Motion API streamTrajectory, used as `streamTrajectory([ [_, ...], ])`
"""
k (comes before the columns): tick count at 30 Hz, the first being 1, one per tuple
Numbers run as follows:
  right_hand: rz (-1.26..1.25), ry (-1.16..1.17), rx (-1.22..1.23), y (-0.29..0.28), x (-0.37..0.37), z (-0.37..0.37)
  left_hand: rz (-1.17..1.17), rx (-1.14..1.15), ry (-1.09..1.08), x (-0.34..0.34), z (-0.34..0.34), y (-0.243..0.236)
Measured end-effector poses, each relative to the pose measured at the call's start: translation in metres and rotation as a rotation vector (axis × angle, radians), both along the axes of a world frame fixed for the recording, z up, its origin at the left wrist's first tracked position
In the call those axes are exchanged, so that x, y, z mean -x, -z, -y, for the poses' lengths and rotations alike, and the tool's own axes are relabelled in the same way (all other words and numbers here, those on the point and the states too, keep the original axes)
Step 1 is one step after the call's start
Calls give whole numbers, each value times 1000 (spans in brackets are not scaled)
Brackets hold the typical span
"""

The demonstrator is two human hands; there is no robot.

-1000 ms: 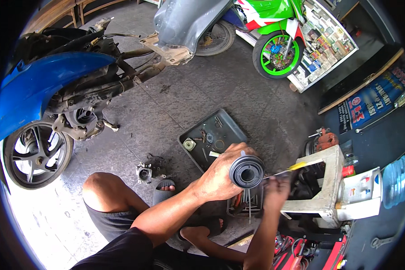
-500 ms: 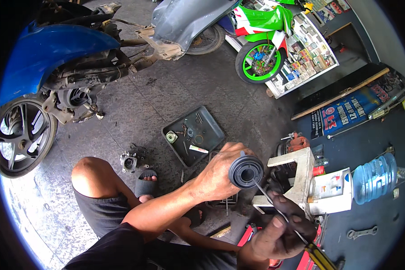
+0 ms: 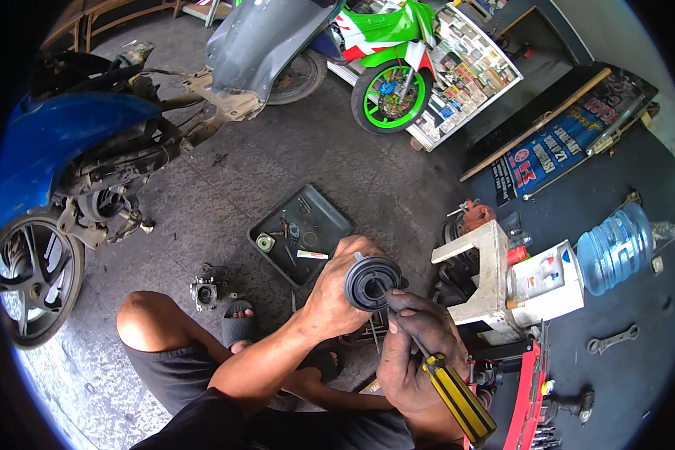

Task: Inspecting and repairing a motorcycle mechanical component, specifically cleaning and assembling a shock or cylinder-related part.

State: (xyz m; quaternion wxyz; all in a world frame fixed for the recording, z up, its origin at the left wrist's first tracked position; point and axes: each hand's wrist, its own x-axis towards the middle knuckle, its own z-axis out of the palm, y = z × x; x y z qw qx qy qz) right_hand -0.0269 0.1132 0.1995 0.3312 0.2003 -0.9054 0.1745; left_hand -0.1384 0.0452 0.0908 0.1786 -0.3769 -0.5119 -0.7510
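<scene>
My left hand (image 3: 339,294) grips a round black rubber part (image 3: 373,282) with a hollow centre, held up in front of me. My right hand (image 3: 418,346) holds a screwdriver with a yellow and black handle (image 3: 457,397); its thin shaft points up into the mouth of the black part. Below the hands are my bent legs and a foot in a grey sandal (image 3: 240,327). A dark metal tray (image 3: 300,234) with small parts lies on the floor just beyond my left hand.
A blue scooter (image 3: 67,157) with its engine exposed stands at the left, a green motorcycle (image 3: 386,67) at the back. A small carburettor (image 3: 202,291) lies near my knee. A white stool (image 3: 486,285), a water bottle (image 3: 615,247), a red tool tray (image 3: 529,397) and a wrench (image 3: 612,340) are at the right.
My right hand has brought the screwdriver from the right side round to below the black part, its tip now at the opening. The left hand has turned the part's open face toward me.
</scene>
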Motion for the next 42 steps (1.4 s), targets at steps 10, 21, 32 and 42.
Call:
streamTrajectory([
  [10,17,-6,-65,-13,-7,1,2,-25,61,-3,-6,-3],
  [21,5,0,26,-3,-10,-6,14,12,31,-5,-9,1],
  [32,38,76,-35,-6,-12,-4,-3,23,-42,-8,-11,-2],
  [42,-4,56,33,-2,-15,-7,-28,-10,-22,-10,-11,-7],
])
